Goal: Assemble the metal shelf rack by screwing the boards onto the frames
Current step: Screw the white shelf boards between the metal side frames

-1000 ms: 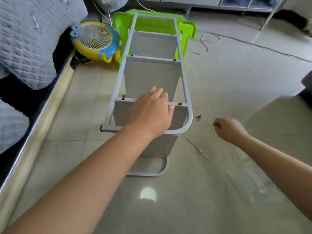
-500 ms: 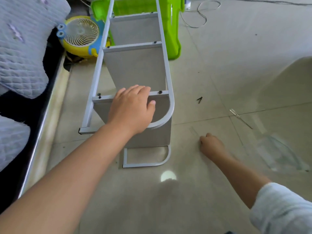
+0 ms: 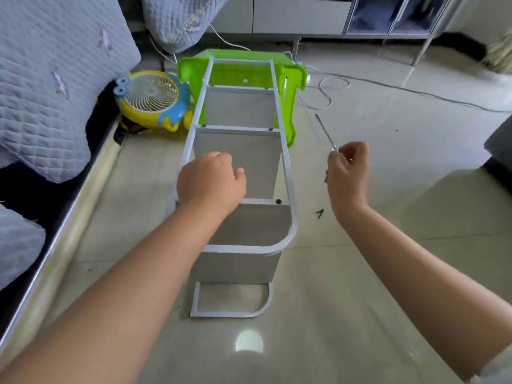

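Tiled floor [image 3: 388, 273] fills most of view; quilted bedding [image 3: 50, 87] and the bed edge [image 3: 55, 245] run down my left; grey cabinet [image 3: 304, 12] along the far wall.

Metal shelf rack [image 3: 285, 173] lies on its side on the floor in front of me, far end against a green plastic stool [image 3: 291, 87]; grey boards [image 3: 241, 151] stand upright between the upper frame and the lower frame [image 3: 230, 314], which rests on the floor; dark screw heads show at the crossbar joints, one near screw [image 3: 278, 201] just right of my left wrist.

Yellow-and-blue toy fan [image 3: 152, 101] sits left of the stool by the bed; white cable [image 3: 327, 90] loops on the floor right of the stool.

My left hand [image 3: 210, 184] rests on the frame's left side near the third crossbar, fingers curled over it, though whether they wrap the rail I cannot tell; half a second ago it lay flatter across that crossbar.

My right hand [image 3: 347, 173] is now raised clear of the floor, right of the rack, fingers pinching the handle of a thin screwdriver [image 3: 325, 133], shaft pointing up and away; half a second ago this hand was down at the floor with the tool lying on the tiles apart from it.

Small dark loose screws [image 3: 320, 213] lie on the floor just below my right hand, beside the rack.
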